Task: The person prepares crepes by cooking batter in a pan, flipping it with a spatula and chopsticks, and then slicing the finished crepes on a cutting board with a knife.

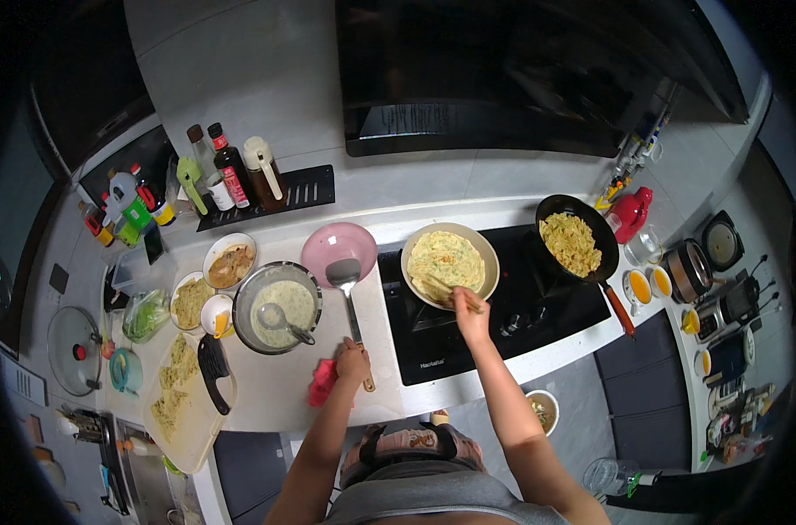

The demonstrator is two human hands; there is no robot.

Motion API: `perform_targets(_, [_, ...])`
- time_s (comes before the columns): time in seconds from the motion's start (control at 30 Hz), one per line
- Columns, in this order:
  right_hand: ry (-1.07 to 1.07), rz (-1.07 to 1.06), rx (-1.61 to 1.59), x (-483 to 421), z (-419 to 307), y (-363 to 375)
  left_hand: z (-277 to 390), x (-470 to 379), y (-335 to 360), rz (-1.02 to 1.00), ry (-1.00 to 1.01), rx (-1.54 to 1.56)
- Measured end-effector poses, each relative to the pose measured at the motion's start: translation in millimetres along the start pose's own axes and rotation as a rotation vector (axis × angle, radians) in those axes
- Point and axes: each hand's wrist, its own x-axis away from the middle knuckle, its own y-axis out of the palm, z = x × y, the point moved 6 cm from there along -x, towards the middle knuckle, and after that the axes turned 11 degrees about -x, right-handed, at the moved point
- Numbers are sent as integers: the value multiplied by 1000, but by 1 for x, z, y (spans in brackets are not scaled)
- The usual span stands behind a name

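Note:
My right hand (471, 312) grips a pair of wooden chopsticks (445, 286). Their tips touch the near-left edge of a pale, green-flecked pancake (447, 256), which lies in a cream frying pan (493, 262) on the black hob. At the counter, my left hand (352, 361) is closed over the handle of a metal turner (349, 305). The turner's blade lies over the near rim of a pink bowl (326, 243). Beside that hand is a crumpled red cloth (323, 382). Left of the turner, a metal bowl (242, 321) holds green-flecked batter (283, 298) and a ladle (273, 317).
A dark wok (604, 243) of chopped food stands right on the hob (431, 354), its red handle projecting over the front edge. A black-handled knife (213, 374) lies on a cutting board (198, 446) with pancake pieces. Bottles (231, 167) stand on a wall shelf (313, 187).

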Motion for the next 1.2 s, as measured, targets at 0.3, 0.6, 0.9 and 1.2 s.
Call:
perform_targets(0.3, [-143,181,390,11,-21,-46,18,6,-9,-317,53,-131])
perform_targets(0.6, [-50,-14,163,5,-28,4,7,-1,-12,-423,40,-182])
perform_targets(0.9, [51,75,-48,-40,-9,-4,5,-5,-7,-381,66,-219])
perform_targets(1.2, [-42,-28,275,-60,13,-56,11,-5,1,-323,-29,-62])
